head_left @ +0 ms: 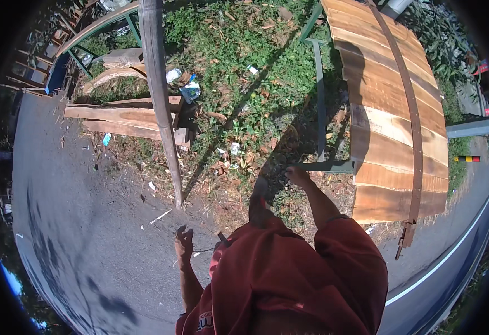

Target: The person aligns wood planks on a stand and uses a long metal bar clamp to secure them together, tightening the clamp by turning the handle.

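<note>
The right hand (297, 176) grips the green metal frame bar (328, 166) beside the slatted wooden panel (392, 123); the left hand (184, 240) hangs seemingly loosely curled, empty.

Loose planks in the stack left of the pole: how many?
3 visible: the top plank, the middle plank and the bottom plank, lying stacked beside the pole; more may be hidden beneath.
</note>
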`<action>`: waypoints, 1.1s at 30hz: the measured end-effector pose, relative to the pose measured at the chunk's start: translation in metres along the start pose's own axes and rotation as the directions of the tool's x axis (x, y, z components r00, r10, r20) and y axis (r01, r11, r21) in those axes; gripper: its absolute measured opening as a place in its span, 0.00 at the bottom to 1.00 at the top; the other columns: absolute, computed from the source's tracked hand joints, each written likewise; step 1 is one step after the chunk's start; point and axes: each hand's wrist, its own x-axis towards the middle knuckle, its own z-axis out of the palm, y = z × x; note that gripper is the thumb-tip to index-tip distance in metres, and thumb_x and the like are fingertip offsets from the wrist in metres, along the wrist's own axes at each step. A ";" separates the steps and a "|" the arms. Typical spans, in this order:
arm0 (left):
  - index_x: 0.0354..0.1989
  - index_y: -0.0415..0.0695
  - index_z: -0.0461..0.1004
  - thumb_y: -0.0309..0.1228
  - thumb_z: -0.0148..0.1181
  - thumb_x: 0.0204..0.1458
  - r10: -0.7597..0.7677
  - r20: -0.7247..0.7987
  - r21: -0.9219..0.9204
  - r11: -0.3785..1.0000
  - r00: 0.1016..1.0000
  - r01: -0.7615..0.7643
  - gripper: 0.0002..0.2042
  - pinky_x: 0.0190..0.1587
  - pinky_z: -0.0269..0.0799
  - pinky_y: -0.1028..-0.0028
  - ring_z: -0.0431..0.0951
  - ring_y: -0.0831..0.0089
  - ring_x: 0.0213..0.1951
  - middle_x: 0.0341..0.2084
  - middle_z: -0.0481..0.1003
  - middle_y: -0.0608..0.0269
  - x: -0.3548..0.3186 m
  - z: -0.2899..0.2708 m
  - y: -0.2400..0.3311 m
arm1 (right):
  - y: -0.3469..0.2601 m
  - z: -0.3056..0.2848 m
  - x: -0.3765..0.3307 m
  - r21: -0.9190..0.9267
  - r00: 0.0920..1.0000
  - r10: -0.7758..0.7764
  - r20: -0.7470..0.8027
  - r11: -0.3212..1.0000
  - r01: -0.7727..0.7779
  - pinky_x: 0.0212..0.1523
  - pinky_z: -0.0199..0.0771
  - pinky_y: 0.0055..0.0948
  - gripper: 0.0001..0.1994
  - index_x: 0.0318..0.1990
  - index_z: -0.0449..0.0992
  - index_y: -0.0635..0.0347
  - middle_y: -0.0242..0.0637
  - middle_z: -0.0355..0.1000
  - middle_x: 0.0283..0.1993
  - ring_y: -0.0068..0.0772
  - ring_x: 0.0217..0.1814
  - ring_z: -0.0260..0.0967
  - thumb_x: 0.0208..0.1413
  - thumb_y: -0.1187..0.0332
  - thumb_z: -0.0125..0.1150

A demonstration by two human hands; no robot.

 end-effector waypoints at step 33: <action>0.52 0.43 0.74 0.47 0.62 0.55 -0.231 0.083 -0.196 0.950 0.969 0.243 0.23 0.29 0.72 0.71 0.77 0.73 0.33 0.35 0.78 0.61 0.085 0.042 -0.036 | -0.002 -0.030 -0.023 0.160 0.983 0.138 -0.119 0.980 -0.118 0.39 0.75 0.43 0.15 0.36 0.79 0.61 0.47 0.77 0.31 0.46 0.37 0.77 0.51 0.58 0.62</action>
